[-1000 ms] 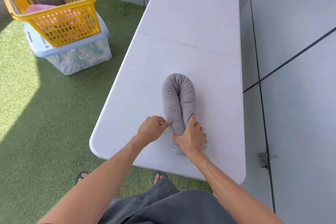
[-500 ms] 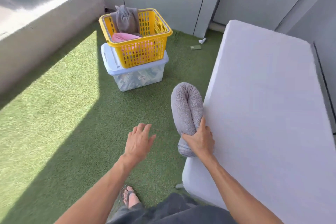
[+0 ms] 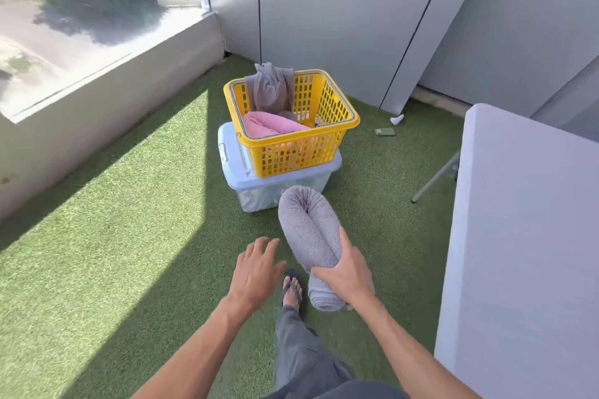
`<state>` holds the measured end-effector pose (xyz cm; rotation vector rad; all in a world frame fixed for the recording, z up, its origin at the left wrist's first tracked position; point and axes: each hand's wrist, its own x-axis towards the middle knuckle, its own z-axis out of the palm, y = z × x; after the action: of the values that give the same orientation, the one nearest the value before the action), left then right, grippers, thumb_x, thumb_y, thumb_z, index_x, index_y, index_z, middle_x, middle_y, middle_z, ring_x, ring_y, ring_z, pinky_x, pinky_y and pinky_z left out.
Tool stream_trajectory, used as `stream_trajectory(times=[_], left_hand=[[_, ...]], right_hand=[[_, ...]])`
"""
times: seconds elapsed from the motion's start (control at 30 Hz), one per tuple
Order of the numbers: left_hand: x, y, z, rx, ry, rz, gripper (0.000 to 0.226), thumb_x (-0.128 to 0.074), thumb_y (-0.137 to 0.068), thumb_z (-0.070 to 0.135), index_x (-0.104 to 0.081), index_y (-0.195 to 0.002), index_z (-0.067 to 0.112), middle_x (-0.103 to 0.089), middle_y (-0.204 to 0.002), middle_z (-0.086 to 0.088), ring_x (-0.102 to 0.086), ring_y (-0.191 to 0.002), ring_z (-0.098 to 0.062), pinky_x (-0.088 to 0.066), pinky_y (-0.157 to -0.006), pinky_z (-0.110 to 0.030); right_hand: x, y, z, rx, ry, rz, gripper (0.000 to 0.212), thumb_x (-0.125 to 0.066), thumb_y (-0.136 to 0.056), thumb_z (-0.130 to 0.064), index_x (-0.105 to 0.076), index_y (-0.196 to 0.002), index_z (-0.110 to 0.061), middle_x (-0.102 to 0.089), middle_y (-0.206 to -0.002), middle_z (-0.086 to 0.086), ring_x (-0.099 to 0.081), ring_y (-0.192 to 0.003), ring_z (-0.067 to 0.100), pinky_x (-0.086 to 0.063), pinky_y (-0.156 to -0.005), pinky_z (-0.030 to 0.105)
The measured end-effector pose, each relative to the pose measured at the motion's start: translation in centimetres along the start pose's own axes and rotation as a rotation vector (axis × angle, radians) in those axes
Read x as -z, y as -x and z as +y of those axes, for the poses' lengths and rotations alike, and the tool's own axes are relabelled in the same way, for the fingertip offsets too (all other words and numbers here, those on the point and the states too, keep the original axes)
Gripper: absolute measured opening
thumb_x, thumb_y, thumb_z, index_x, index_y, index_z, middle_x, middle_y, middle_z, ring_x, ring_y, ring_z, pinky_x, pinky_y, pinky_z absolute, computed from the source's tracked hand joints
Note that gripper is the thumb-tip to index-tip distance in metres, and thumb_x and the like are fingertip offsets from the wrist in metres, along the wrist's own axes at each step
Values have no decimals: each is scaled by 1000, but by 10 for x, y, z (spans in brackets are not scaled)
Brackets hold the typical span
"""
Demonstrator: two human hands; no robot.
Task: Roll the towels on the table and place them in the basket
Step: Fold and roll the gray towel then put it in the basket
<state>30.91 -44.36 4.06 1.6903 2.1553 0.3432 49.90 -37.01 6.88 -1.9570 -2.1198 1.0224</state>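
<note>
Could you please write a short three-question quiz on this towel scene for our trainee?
1. True or false: the left hand holds the grey roll.
2. What does the basket rest on? A) the table B) a lidded bin C) the grass
3. Fill in: the towel lying in the basket beside the grey cloth is ____.

Key:
1. False: the right hand grips the roll; the left is open and holds nothing.
2. B: the bin stands on the grass, apart from the table.
3. Pink, the pink towel.
</note>
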Motion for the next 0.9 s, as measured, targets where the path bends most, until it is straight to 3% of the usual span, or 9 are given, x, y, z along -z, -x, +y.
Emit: stream_trajectory(times=[0.3,0.47,0.67,0.8,0.9], left_hand=[[47,-222,-22,71,-7,106,46,-55,-94,39,-47,-133,17,-51,-133,-10,-53,-117,-30,-46,-93,-44],[64,-309,-44,98,22,121,48,-54,-94,37,-45,-137,17,-47,-137,-10,-49,-122,-32,-44,-95,-46],[78,-422,-93,75,18,132,42,-59,-91,33,-50,-128,15,-50,-132,-11,-51,-115,-33,-44,-91,-45],[84,-487,-131,65,-9,155,39,-66,-85,27,-54,-120,14,-54,-122,-10,-56,-106,-33,-47,-85,-43],[77,-526,-161,58,-38,131,40,-65,-87,28,-53,-121,11,-50,-129,-13,-52,-118,-35,-45,-91,-44]], right_hand=[[51,-218,-97,50,104,-16,114,-66,-54,-62,-10,-150,-37,-52,-125,7,-51,-118,31,-47,-91,46],[58,-309,-142,48,116,-22,116,-67,-55,-62,-8,-151,-34,-52,-132,8,-52,-119,31,-47,-90,47],[38,-419,-206,46,105,-12,113,-67,-56,-59,-12,-150,-30,-48,-139,6,-51,-121,31,-49,-87,46],[10,-485,-245,-4,132,-7,106,-66,-57,-60,-16,-146,-30,-59,-120,9,-57,-108,32,-51,-83,45],[-16,-526,-264,-63,142,-25,110,-67,-59,-61,-15,-148,-25,-59,-122,11,-58,-108,32,-51,-82,43]])
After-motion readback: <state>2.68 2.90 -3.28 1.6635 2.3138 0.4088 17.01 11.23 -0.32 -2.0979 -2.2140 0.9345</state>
